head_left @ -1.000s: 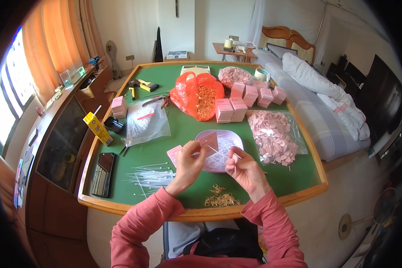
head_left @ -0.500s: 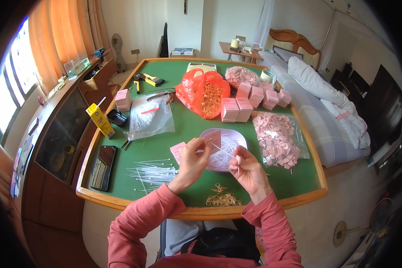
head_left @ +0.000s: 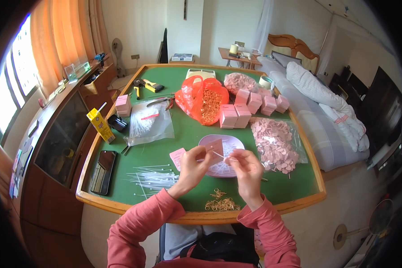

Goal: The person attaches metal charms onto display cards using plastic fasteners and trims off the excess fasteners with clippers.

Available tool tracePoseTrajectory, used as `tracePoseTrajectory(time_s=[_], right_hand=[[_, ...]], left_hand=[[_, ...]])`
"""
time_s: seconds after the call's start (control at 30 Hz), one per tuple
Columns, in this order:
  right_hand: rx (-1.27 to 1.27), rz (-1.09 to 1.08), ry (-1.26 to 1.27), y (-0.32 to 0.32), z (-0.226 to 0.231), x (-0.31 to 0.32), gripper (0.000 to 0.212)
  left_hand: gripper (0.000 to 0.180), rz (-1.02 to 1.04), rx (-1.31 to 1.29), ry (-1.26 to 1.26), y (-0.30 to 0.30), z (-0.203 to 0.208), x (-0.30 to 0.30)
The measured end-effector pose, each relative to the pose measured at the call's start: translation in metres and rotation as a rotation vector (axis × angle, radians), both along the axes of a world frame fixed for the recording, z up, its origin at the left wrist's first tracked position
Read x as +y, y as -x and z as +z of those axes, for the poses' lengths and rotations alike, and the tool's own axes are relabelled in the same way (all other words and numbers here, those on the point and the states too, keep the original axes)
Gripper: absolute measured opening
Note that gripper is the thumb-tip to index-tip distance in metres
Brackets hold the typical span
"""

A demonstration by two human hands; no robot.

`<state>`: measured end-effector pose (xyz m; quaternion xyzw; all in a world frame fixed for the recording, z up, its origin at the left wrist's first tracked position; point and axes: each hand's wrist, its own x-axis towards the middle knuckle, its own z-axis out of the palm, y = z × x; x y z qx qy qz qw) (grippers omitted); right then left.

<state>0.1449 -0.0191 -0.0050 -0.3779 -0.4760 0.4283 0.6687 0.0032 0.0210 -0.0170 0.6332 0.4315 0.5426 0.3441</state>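
My left hand (head_left: 193,166) pinches a small pink paper tag (head_left: 213,145) above a lilac plate (head_left: 223,144) that holds thin white plastic ties. My right hand (head_left: 246,169) pinches a thin white tie (head_left: 219,155) whose tip meets the tag. Both hands hover over the near middle of the green table (head_left: 178,134). A second pink tag (head_left: 177,156) lies flat just left of my left hand. Loose white ties (head_left: 151,177) are spread to the left, and a small heap of gold pins (head_left: 221,203) lies near the front edge.
A clear bag of pink tags (head_left: 274,145) lies at the right, pink boxes (head_left: 242,109) and a red bag of gold bits (head_left: 202,99) behind. A clear bag of ties (head_left: 145,125), a yellow carton (head_left: 100,126), a black phone (head_left: 103,171) and pliers (head_left: 146,85) sit left. A bed (head_left: 321,107) stands right.
The view has shifted slightly. My hands stay over the plate with the tag and tie; the left hand has lifted the tag a little higher.
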Motion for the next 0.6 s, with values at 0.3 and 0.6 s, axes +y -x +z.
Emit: tracePoseTrajectory(time_s=[0.3, 0.6], right_hand=[[-0.357, -0.243, -0.017, 0.021, -0.011, 0.021, 0.018], [-0.64, -0.326, -0.424, 0.008, 0.006, 0.016, 0.014]], left_hand=[[0.017, -0.234, -0.196, 0.147, -0.003, 0.001, -0.007], [0.021, -0.237, -0.188, 0.162, 0.002, -0.015, 0.005]])
